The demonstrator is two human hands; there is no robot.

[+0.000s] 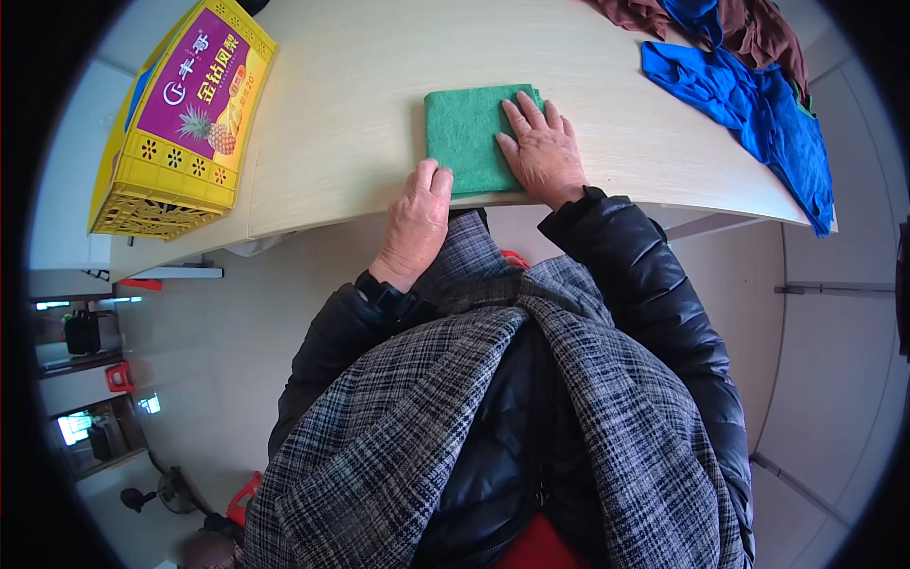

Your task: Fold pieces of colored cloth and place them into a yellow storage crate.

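A green cloth (466,133), folded into a neat square, lies flat at the front edge of the table. My left hand (418,218) is at its lower left corner, fingers curled and closed on the cloth's edge; the thumb side is partly hidden. Across the cloth's right side rests my right hand (547,152), its fingers spread and lying flat. Layered edges of the fold show at the cloth's upper right corner, by the right fingertips.
On the left of the pale wooden table (351,114) stands a yellow plastic crate (190,185) with a purple panel showing a pineapple. Crumpled blue cloths (749,104) and brown cloths (763,38) lie at the right, the blue hanging over the edge.
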